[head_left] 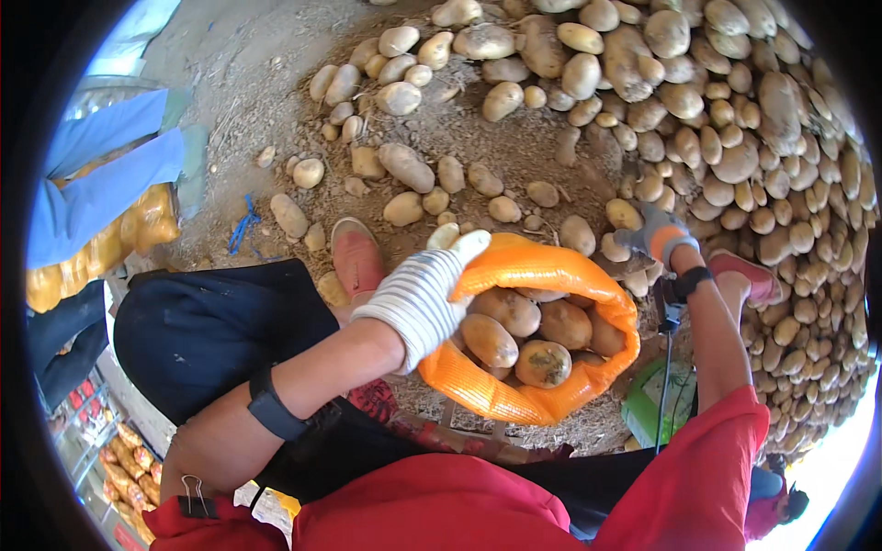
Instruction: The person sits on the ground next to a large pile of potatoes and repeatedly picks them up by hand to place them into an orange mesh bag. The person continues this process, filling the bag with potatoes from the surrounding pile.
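Note:
An orange mesh sack (pixel 528 404) with a rolled rim holds several potatoes (pixel 489 338). My left hand (pixel 423 298), in a white striped knit glove, grips the sack's upper left rim. Just beyond the sack's upper right, my right hand (pixel 657 239), in a grey and orange glove, is closed on a pale potato (pixel 624 214), among other loose potatoes.
A large potato heap (pixel 781 174) fills the right, with scattered potatoes on the dirt (pixel 211 83) ahead. A green object (pixel 648 404) is right of the sack. Filled sacks (pixel 129 239) and blue cloth (pixel 110 193) are at left. Another person (pixel 776 510) is at lower right.

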The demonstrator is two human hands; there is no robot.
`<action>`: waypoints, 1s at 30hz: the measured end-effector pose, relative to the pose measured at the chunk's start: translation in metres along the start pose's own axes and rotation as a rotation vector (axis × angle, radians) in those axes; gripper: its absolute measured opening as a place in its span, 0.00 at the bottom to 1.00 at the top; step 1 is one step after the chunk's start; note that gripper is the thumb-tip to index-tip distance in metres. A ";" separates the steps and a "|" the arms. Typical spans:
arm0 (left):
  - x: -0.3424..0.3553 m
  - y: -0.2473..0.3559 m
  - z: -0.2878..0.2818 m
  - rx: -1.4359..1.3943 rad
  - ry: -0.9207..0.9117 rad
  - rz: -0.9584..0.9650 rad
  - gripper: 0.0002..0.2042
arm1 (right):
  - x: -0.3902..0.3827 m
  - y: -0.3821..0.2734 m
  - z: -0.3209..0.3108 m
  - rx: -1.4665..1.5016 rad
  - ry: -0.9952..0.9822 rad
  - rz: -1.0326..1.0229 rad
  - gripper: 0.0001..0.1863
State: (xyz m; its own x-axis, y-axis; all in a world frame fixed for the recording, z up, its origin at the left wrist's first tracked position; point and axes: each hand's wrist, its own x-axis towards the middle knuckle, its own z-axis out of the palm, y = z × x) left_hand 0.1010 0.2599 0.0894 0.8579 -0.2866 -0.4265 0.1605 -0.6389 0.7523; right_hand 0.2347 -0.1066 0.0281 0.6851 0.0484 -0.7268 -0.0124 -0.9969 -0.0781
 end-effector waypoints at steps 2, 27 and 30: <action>0.004 0.006 -0.003 -0.016 -0.022 0.021 0.30 | -0.002 0.034 0.032 0.204 0.025 -0.018 0.44; -0.016 0.008 -0.016 -0.445 0.042 -0.351 0.35 | -0.219 -0.188 0.063 0.765 0.108 -0.286 0.30; -0.018 0.029 -0.016 -0.630 0.052 -0.378 0.35 | -0.222 -0.192 0.074 0.824 0.097 -0.398 0.30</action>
State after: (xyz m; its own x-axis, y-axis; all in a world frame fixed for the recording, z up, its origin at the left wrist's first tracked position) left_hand 0.0974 0.2578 0.1270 0.7082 -0.0836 -0.7011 0.6864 -0.1513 0.7114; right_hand 0.0311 0.0791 0.1542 0.8074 0.3358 -0.4851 -0.2524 -0.5466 -0.7985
